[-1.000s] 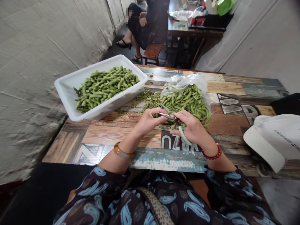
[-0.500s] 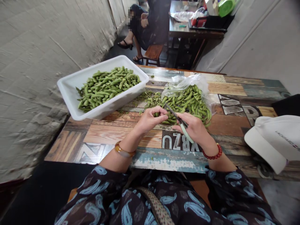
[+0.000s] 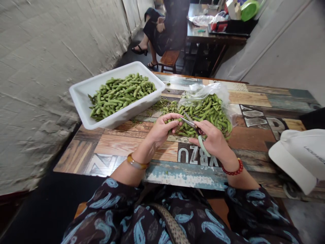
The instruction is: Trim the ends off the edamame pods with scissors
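A pale, rough wall (image 3: 38,84) stands at ten o'clock from the person (image 3: 142,217), beside the wood-patterned worktop (image 3: 137,145). At eleven o'clock is a white tub (image 3: 129,111) with green pods (image 3: 124,95); at one o'clock, a heap of pods (image 3: 215,113) lies partly in a clear bag (image 3: 201,90). The right hand (image 3: 212,138) has its fingers bent round scissors (image 3: 192,125) with parted blades; the left hand (image 3: 160,130) pinches a partly hidden pod (image 3: 169,121) between nearly closed fingers.
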Motion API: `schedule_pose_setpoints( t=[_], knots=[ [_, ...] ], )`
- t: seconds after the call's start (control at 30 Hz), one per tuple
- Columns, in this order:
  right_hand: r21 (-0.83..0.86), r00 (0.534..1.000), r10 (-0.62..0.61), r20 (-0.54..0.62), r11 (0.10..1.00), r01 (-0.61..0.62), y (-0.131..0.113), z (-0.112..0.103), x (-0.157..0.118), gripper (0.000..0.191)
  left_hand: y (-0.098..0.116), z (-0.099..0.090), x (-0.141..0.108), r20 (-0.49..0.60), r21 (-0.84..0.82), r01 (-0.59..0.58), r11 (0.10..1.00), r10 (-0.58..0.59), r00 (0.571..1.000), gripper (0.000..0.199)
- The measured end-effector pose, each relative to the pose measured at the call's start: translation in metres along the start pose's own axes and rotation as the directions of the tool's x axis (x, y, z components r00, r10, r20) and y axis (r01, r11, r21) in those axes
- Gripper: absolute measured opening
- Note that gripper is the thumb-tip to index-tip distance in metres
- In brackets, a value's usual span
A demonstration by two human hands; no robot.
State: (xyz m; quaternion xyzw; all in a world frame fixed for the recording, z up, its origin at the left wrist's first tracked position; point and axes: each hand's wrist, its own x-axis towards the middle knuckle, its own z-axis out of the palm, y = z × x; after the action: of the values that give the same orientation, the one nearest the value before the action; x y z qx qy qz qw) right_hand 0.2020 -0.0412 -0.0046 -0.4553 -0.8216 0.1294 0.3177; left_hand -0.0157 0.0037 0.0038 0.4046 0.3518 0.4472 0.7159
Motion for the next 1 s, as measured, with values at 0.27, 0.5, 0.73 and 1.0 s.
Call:
schedule_pose_setpoints(
  t=[0.27,0.5,0.73,1.0],
  knots=[
    [-0.01,0.997,-0.008,0.073,1.0,0.008,-0.0063,-0.0024,0.0014,0.051,-0.0065,0.0035,-0.0006,0.003,0.054,0.002,0.999,-0.002,1.0,0.035],
    [-0.004,0.997,-0.023,0.074,1.0,0.024,-0.0063,-0.0037,0.0007,0.052,-0.007,0.004,-0.0017,0.021,0.138,-0.012,0.99,0.009,1.0,0.032],
    [-0.007,0.997,-0.02,0.069,1.0,0.02,-0.0063,-0.0039,0.0007,0.05,-0.0085,0.0027,-0.001,0.079,0.203,-0.068,0.977,0.053,0.995,0.032],
    [0.005,0.997,-0.054,0.054,0.999,0.054,-0.002,-0.0013,-0.0003,0.048,-0.0054,0.0036,-0.0037,0.111,0.224,-0.103,0.969,0.079,0.991,0.028]
  ],
)
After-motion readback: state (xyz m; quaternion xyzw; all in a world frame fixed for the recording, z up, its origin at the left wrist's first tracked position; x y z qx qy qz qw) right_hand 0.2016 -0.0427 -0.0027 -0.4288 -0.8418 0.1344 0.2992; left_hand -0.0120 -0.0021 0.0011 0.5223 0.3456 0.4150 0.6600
